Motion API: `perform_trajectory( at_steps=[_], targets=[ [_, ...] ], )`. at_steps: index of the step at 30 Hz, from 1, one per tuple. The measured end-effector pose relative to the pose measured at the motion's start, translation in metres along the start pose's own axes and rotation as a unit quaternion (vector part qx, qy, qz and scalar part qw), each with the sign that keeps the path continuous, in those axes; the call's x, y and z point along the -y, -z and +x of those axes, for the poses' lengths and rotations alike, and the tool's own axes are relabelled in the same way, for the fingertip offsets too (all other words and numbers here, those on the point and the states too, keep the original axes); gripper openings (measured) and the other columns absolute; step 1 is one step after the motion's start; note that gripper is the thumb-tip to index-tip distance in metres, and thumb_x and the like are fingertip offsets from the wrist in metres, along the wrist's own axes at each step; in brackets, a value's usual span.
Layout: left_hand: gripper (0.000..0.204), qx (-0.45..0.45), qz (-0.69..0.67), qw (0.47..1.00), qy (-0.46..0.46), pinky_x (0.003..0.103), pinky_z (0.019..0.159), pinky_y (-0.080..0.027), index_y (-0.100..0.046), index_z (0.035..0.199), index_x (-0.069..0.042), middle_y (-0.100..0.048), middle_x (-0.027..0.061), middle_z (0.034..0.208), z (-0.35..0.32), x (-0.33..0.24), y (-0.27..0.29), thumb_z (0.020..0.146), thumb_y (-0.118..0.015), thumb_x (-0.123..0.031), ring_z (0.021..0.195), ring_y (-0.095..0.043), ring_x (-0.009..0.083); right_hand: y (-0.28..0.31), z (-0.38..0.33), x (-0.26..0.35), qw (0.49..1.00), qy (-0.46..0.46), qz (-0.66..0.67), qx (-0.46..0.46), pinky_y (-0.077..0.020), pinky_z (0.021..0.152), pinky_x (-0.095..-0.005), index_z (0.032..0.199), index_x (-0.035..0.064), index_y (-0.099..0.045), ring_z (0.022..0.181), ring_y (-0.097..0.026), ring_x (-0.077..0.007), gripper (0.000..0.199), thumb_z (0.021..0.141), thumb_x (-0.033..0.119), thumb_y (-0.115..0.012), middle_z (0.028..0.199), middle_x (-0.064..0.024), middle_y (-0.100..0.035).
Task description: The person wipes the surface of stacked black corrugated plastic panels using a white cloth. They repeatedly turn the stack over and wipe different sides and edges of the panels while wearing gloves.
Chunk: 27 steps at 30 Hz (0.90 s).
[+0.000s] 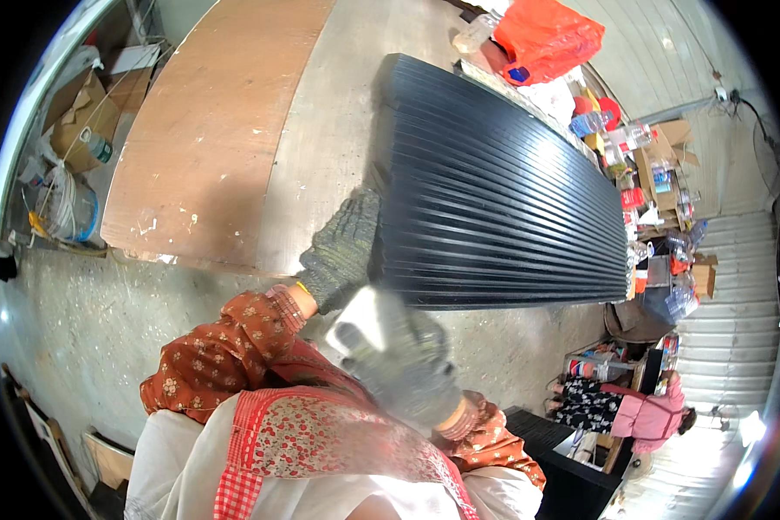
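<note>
A large black ribbed panel [494, 199] lies on the worktable, its grooves running left to right. My left hand [338, 247], in a grey-green knitted glove, is closed on the panel's left edge near the front corner; its fingertips are partly hidden there. Just in front of the panel, my right hand [407, 360] wears a similar glove and is smeared by motion. Its fingers are around a flat white piece [360, 321], too blurred to tell whether it is cloth or a pad.
Left of the panel, a brown board [208, 130] covers part of the table. Beyond the panel are a red plastic bag [550, 39], bottles [589, 121] and cardboard boxes [667, 160]. A bucket [69, 204] stands at far left. Another person [641, 407] is at lower right.
</note>
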<state>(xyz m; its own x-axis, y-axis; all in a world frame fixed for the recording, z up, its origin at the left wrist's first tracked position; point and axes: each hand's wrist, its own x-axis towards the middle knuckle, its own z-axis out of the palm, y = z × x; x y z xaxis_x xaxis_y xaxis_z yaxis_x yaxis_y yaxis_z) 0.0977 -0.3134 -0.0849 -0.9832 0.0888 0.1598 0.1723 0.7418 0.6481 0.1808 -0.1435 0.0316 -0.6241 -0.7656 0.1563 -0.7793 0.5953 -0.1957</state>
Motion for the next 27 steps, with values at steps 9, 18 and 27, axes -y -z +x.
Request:
perform_trajectory(
  at_steps=[9, 18, 27],
  targets=[
    [0.098, -0.065, -0.015, 0.996, -0.066, 0.047, 0.123, -0.022, -0.014, 0.153, 0.013, -0.025, 0.0349, 0.156, -0.005, -0.018, 0.016, 0.074, -0.064, -0.016, 0.146, -0.029, 0.0444, 0.039, 0.044, -0.067, 0.975, -0.161, -0.109, -0.110, -0.0432, 0.098, -0.0497, 0.140, 0.0151, -0.058, 0.117, -0.054, -0.0417, 0.059, 0.086, 0.028, -0.077, 0.145, -0.0287, -0.046],
    [0.094, -0.108, -0.012, 0.991, -0.076, 0.052, 0.119, -0.029, -0.030, 0.149, 0.012, -0.039, 0.0351, 0.149, -0.009, -0.015, 0.016, 0.067, -0.066, -0.019, 0.138, -0.040, 0.0487, 0.035, 0.108, -0.088, 0.965, -0.170, -0.187, -0.064, -0.0440, 0.100, -0.0511, 0.142, 0.0111, -0.056, 0.119, -0.055, -0.0463, 0.056, 0.091, 0.028, -0.071, 0.144, -0.0316, -0.047],
    [0.091, -0.069, -0.089, 0.991, -0.070, 0.059, 0.118, -0.028, -0.031, 0.145, 0.016, -0.035, 0.0396, 0.148, -0.005, -0.012, 0.007, 0.071, -0.066, -0.022, 0.137, -0.040, 0.0529, 0.019, 0.196, -0.110, 0.969, 0.034, -0.243, -0.025, -0.0428, 0.098, -0.0510, 0.137, 0.0260, -0.057, 0.117, -0.053, -0.0379, 0.054, 0.085, 0.031, -0.072, 0.146, -0.0192, -0.048]
  ],
)
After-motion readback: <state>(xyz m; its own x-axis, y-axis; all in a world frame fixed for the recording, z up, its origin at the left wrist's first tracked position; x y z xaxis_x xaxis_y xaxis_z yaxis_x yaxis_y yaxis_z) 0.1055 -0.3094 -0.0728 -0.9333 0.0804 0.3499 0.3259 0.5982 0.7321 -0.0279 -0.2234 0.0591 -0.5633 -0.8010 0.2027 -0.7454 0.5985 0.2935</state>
